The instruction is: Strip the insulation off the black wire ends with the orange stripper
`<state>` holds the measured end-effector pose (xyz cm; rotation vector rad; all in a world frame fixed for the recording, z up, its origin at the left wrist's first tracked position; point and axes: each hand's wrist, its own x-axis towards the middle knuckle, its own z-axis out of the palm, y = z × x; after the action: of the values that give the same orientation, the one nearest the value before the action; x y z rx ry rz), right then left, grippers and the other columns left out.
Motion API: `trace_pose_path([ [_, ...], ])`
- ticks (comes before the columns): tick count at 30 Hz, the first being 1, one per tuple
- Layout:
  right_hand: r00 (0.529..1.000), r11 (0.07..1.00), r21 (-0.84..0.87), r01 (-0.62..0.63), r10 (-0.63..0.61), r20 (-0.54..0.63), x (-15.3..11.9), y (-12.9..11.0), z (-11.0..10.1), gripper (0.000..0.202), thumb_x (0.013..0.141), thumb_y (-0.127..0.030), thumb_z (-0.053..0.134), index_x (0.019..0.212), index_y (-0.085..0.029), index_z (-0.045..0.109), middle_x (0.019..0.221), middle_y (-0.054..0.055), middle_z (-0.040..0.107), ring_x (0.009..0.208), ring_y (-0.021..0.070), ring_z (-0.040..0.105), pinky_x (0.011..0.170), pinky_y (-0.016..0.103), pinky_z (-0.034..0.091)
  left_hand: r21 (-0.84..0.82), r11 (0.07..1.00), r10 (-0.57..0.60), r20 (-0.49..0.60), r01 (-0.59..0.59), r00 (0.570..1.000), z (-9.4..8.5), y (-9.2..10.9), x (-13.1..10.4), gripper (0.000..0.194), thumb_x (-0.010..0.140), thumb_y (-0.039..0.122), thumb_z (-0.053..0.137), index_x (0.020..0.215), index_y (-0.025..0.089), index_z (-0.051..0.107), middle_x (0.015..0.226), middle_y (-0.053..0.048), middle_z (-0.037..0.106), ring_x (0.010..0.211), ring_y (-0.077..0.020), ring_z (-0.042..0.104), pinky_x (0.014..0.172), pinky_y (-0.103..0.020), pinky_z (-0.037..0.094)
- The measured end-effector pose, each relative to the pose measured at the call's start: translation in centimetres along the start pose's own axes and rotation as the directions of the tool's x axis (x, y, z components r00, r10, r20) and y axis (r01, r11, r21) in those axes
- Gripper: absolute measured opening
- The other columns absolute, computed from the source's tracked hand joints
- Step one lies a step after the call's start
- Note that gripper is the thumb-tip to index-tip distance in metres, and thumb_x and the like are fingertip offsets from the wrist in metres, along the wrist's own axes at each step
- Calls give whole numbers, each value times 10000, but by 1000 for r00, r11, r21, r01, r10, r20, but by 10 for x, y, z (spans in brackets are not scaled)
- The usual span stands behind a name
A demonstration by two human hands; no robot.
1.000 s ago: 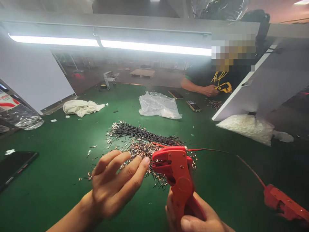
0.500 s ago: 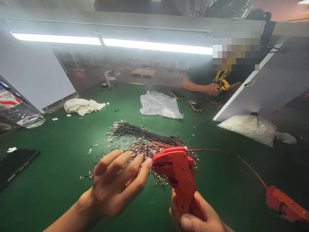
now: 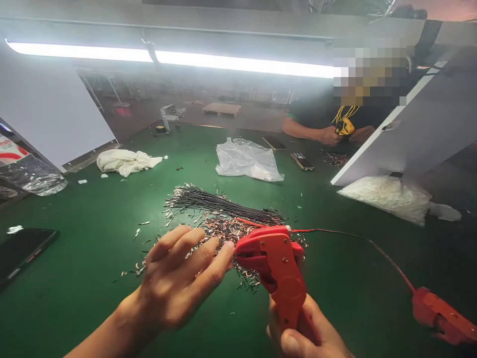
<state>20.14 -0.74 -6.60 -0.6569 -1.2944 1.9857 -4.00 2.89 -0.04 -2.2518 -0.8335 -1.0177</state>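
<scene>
My right hand [image 3: 311, 328] is wrapped round the handle of a red wire stripper [image 3: 285, 268], whose jaws point left. My left hand [image 3: 182, 278] is at the jaws, its fingers bent and one fingertip close against them. Whatever it pinches there is hidden by the fingers. Beneath and behind the tool lies a pile of short wire scraps [image 3: 227, 227], black with copper-coloured bits. A bundle of black wires [image 3: 219, 203] with metal terminals at its left end rests just beyond the pile.
A second red wire stripper [image 3: 439, 313] lies at the right, near a thin red cord [image 3: 346, 232]. Phones [image 3: 301, 161], a clear plastic bag [image 3: 248, 161], a white cloth [image 3: 126, 161] and a bottle [image 3: 32, 171] stand around. Across the table, a person's hands [image 3: 330, 135] hold a yellow tool.
The camera view has shifted slightly. My left hand stays at the stripper's jaws, and my right hand keeps its grip on the handle; the tool has barely moved.
</scene>
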Motion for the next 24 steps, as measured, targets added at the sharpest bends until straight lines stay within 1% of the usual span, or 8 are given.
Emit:
trace_pose_path([
  [3,999,999,-12,-47,47,10,1,0,-1,461,786,-562,638,639,-198,397,546,-83,248,475,52,203,442,226,187,-105,991,-78,19,79,997,4,3,3,206,841,17,561,981,136,653,730,-9,716,747,-172,558,784,-354,427],
  [6,995,996,4,-93,93,-29,1,0,-1,478,772,-583,642,632,-202,390,548,-86,234,480,57,204,452,227,208,-225,956,-185,42,189,982,8,7,9,181,806,-10,600,909,136,628,678,8,683,680,-143,513,733,-320,414],
  [8,993,994,18,-109,110,-43,2,0,0,475,761,-589,652,647,-197,409,544,-85,261,480,57,222,452,222,214,-283,928,-237,62,244,970,9,9,11,163,806,-2,611,872,147,617,667,13,671,672,-138,508,713,-308,411],
  [10,996,995,50,-86,86,-11,4,0,1,455,777,-577,638,665,-178,451,530,-74,325,469,55,257,447,214,218,-308,912,-262,74,272,962,10,10,12,149,814,12,609,861,154,612,666,8,668,678,-142,517,702,-306,411],
  [14,995,983,184,-18,-1,103,6,-3,4,421,814,-543,590,799,-123,554,599,9,522,519,88,439,491,205,315,-266,931,-251,34,251,967,12,10,9,162,817,12,602,890,156,603,664,6,671,657,-139,521,700,-306,422],
  [18,998,900,433,-49,28,55,3,-6,6,435,812,-538,589,980,-137,573,713,50,613,615,132,560,608,258,436,-194,956,-229,-15,222,973,14,9,6,183,790,6,633,904,147,608,629,16,654,624,-129,531,718,-311,428],
  [20,998,877,478,-53,37,43,2,-7,6,425,815,-526,598,997,-142,581,737,59,631,656,152,600,650,288,465,-167,965,-206,-8,202,979,14,10,5,169,794,16,633,897,147,611,617,23,647,611,-125,535,719,-312,425],
  [24,999,870,492,-40,35,19,5,-7,5,400,832,-489,607,1007,-131,579,747,63,648,659,155,630,652,286,483,-153,974,-170,9,169,985,16,12,3,170,806,24,619,916,153,611,618,28,655,613,-126,550,728,-316,424],
])
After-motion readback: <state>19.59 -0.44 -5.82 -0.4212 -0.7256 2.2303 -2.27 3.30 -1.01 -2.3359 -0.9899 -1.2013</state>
